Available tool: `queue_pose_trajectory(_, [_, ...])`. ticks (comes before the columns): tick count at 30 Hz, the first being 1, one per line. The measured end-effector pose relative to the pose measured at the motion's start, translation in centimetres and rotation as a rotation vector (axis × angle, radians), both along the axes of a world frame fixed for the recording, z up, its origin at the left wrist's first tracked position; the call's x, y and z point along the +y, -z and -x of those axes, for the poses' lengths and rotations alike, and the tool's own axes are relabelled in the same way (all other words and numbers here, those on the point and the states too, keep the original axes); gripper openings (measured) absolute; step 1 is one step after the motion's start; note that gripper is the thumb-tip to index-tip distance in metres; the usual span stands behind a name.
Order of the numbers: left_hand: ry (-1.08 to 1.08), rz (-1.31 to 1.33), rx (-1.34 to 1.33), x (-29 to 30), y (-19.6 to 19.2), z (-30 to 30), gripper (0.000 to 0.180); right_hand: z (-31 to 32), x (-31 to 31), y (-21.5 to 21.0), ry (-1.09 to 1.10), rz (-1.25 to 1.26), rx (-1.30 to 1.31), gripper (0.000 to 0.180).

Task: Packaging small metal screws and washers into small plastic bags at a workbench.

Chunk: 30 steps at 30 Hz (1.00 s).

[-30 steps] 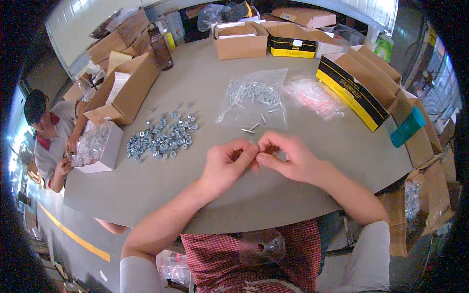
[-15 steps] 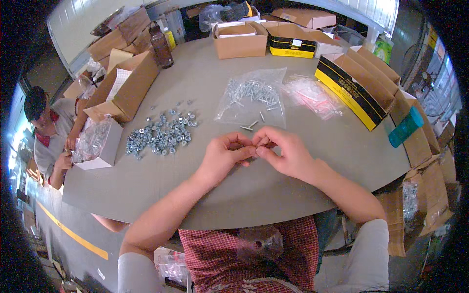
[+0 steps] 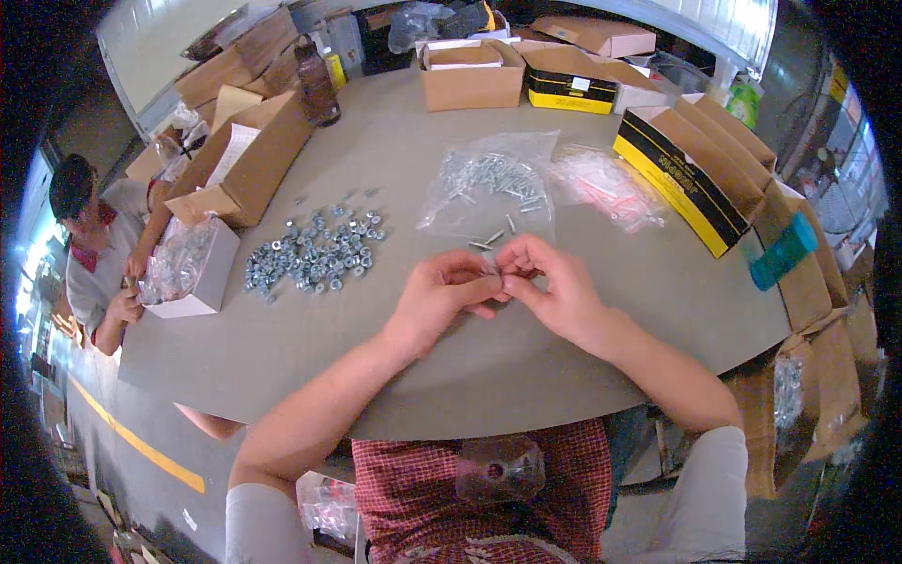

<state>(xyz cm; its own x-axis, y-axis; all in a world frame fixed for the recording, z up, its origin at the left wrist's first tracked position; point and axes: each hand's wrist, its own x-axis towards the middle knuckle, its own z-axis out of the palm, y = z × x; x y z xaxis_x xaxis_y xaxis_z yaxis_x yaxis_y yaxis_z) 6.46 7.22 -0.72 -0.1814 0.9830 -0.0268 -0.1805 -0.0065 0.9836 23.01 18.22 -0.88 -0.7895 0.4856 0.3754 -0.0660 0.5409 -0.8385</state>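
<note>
My left hand [image 3: 440,293] and my right hand [image 3: 552,287] meet over the near middle of the table, thumbs and fingertips pinched together. Between them shows a bit of a small clear plastic bag [image 3: 489,260], mostly covered by the fingers. Just beyond the fingertips lie a few loose metal screws [image 3: 487,241]. Behind these, a large clear bag [image 3: 456,214] lies flat with many more screws inside. A heap of small plastic bags with red strips [image 3: 606,188] spreads to its right. Left of my hands is a scattered pile of metal nuts [image 3: 310,252].
Open cardboard boxes [image 3: 472,86] line the far edge, and a black-and-yellow box [image 3: 676,179] stands right. A teal cylinder [image 3: 784,250] leans by the right edge. A brown bottle [image 3: 318,85] stands far left. Another person [image 3: 108,249] works beside a white box [image 3: 202,282] of plastic bags.
A pale, shiny bit of the bag now shows above my pinched fingers. Both hands stay together and have shifted only slightly; the whole view has moved a little.
</note>
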Motion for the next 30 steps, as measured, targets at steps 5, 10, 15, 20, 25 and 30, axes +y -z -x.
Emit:
queue_pose_trajectory(5, [-0.028, -0.007, 0.243, -0.2, -0.3, 1.0, 0.011, 0.0, -0.5, -0.4, 0.041, -0.183, 0.008, 0.021])
queue_pose_trajectory(10, [-0.106, -0.051, 0.380, -0.6, -1.4, 0.7, 0.008, 0.1, -1.3, -1.0, -0.023, -0.212, -0.024, 0.026])
queue_pose_trajectory(15, [-0.092, -0.028, 0.208, -0.7, -1.4, 0.4, 0.013, 0.3, -1.7, -0.1, -0.035, -0.176, -0.053, 0.032])
queue_pose_trajectory(20, [-0.081, -0.033, 0.165, -0.4, -1.2, 0.4, 0.012, 0.3, -0.6, 0.7, -0.088, 0.206, 0.016, 0.023])
queue_pose_trajectory(25, [-0.072, -0.019, 0.233, -0.2, -0.9, 0.6, 0.015, 0.1, -0.6, 0.2, -0.065, 0.104, 0.027, 0.020])
queue_pose_trajectory(30, [-0.086, -0.058, 0.200, -0.1, -0.6, 0.5, 0.012, -0.1, -0.9, -0.1, -0.011, -0.016, -0.023, 0.018])
